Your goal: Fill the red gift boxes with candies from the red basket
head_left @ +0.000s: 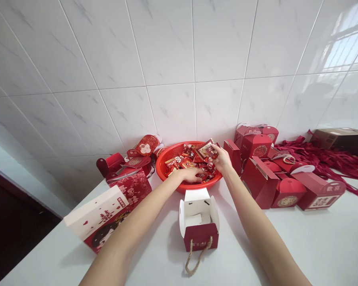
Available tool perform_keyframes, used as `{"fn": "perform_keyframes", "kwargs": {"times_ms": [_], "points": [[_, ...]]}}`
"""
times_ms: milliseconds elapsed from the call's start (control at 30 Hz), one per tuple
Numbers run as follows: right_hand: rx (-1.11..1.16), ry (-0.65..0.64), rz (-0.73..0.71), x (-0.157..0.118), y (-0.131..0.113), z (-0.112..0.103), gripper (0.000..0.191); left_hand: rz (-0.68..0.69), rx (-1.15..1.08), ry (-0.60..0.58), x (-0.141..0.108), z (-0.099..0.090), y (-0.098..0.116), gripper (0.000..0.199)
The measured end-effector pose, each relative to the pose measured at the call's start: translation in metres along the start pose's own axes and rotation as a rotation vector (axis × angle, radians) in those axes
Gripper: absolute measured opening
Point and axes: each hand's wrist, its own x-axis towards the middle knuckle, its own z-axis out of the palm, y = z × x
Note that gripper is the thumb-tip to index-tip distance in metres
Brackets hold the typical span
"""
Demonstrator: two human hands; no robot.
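A red plastic basket [159,167] against the wall holds several small wrapped sweets [186,162] in red and gold. My left hand [191,174] reaches over the basket's front rim, its partly visible fingers spread on the sweets. At the basket's right side, my right hand [222,159] pinches a flat red and cream snack packet [207,150] above the pile. Between my forearms stands a small dark red gift box [201,237], its white-lined flaps raised and its top open. A twine handle [193,268] hangs down its front onto the table.
Several red gift boxes [261,182] stand to the right, with dark red ribbons [310,157] and a cardboard box [340,137] beyond. More folded boxes [137,161] and a large printed paper bag [100,216] lie left. A tiled wall [170,99] backs the white table [325,246].
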Motion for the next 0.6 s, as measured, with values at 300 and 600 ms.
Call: {"fn": "perform_keyframes", "kwargs": {"times_ms": [300, 600], "points": [[-0.018, -0.057, 0.058, -0.004, -0.005, 0.002, 0.011, -0.033, -0.124, 0.028, -0.003, 0.003, 0.0, 0.028], [-0.028, -0.095, 0.046, -0.004, -0.012, 0.004, 0.014, -0.058, -0.36, 0.442, -0.019, -0.011, 0.002, 0.022]]}}
